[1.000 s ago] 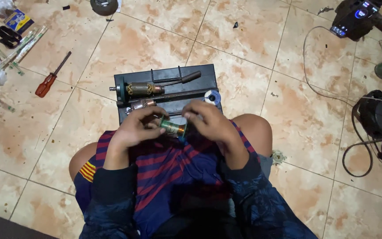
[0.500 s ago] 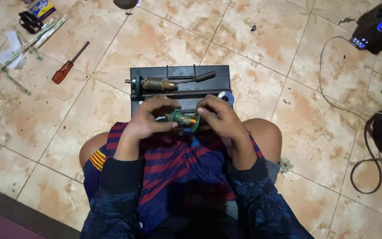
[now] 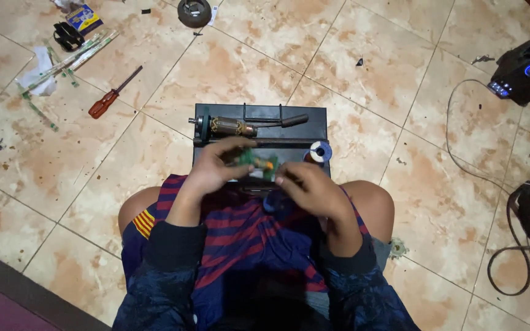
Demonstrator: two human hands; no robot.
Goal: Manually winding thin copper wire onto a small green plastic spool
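I sit on a tiled floor with a black metal box [image 3: 302,116] in front of my knees. Both hands meet over its near edge around a small green and copper wound part [image 3: 259,162]. My left hand [image 3: 215,167] grips its left end with the fingers curled over the top. My right hand [image 3: 309,187] holds its right end from below. On the box lies a motor armature [image 3: 228,126] with copper windings, and a dark-handled tool [image 3: 289,120] rests beside it. A small solder spool [image 3: 321,151] stands at the box's right corner.
A red-handled screwdriver [image 3: 113,95] lies on the tiles to the left, with strips, scraps and a small packet [image 3: 83,18] beyond it. A round dark disc [image 3: 194,11] is at the top. A black power tool [image 3: 526,68] and coiled cables [image 3: 522,245] are on the right.
The view has shifted a little and my hands are blurred. My right hand has dropped lower and the small wound part has turned between my fingers.
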